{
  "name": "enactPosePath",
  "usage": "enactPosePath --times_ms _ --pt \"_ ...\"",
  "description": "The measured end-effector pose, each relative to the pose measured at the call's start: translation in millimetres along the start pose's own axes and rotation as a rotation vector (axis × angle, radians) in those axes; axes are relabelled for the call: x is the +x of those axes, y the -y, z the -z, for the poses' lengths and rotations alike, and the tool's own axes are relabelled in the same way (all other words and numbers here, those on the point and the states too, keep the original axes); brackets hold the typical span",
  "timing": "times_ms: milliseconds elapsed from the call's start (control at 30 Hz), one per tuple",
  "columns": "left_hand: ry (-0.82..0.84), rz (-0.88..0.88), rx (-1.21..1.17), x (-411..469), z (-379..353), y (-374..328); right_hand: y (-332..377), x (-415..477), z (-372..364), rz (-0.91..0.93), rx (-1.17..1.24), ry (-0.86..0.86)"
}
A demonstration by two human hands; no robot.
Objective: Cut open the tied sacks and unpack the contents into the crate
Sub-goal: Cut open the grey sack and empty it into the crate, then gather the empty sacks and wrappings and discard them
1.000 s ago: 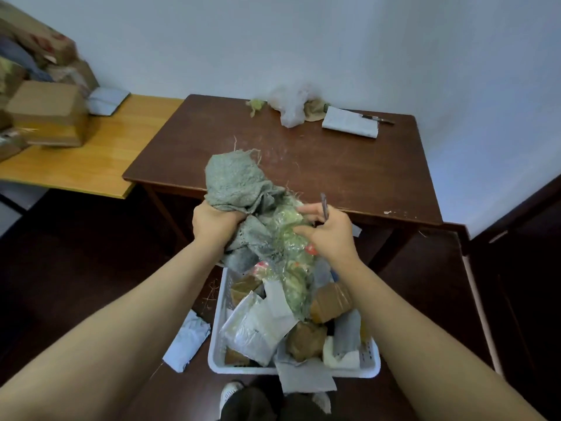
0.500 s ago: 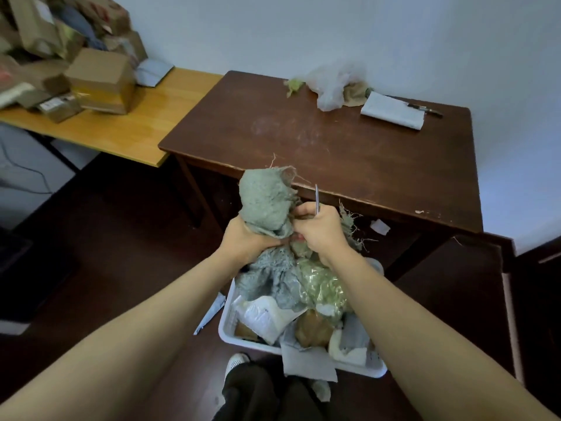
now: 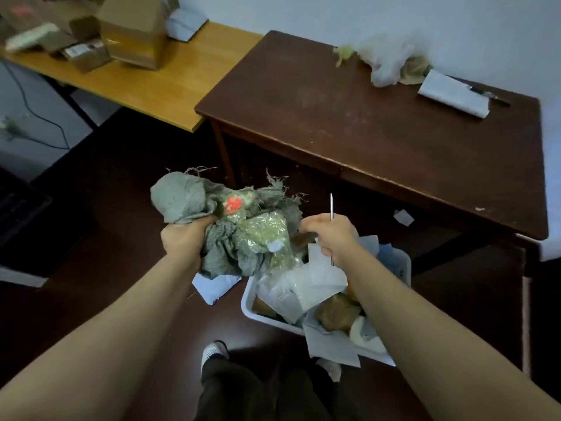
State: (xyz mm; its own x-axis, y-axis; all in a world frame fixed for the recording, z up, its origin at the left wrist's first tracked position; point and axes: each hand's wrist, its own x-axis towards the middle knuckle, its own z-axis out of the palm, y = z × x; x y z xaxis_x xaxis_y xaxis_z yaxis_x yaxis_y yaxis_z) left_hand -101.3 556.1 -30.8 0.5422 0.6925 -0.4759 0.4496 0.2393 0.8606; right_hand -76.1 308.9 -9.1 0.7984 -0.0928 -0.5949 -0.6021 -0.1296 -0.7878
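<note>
Light wooden bench point(image 3: 145, 83): on your far left; it carries brown cardboard boxes point(image 3: 133, 38).
Your left hand point(image 3: 182, 238): the fingers are curled tight round a bunch of the grey-green frayed cloth sack point(image 3: 188, 199). You hold it in the air above the dark floor, just left of the crate.
Sack: crumpled and open; a clear plastic packet of greenish pieces point(image 3: 267, 235) shows between its folds.
Your right hand point(image 3: 331, 235): just beside the sack and above the crate. The fingers are closed round a thin metal tool point(image 3: 331, 205), which stands upright out of the fist.
White plastic crate point(image 3: 405, 267): on the floor under your right arm, filled with white papers and brown parcels.
Dark brown wooden bench point(image 3: 379, 132): behind the crate; a crumpled white plastic bag point(image 3: 385, 62) lies at its far edge.
</note>
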Motion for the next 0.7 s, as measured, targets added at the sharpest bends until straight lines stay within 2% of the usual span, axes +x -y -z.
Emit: enactPosePath --times_ms 133,333,533,700 --pt "-0.174 0.087 -0.013 65.2 46.1 4.2 -14.1 18.1 -80.5 -0.074 -0.035 0.000" --pt "-0.301 0.155 0.101 163.3 107.4 21.6 -52.6 55.5 -202.8 -0.274 -0.148 0.050" --pt "-0.315 0.187 0.252 233.4 121.4 70.8 -106.6 110.0 -273.1 -0.368 -0.179 0.015" --pt "-0.333 0.179 0.337 286.4 110.1 144.5 -169.1 192.0 -313.4 -0.359 -0.329 0.007"
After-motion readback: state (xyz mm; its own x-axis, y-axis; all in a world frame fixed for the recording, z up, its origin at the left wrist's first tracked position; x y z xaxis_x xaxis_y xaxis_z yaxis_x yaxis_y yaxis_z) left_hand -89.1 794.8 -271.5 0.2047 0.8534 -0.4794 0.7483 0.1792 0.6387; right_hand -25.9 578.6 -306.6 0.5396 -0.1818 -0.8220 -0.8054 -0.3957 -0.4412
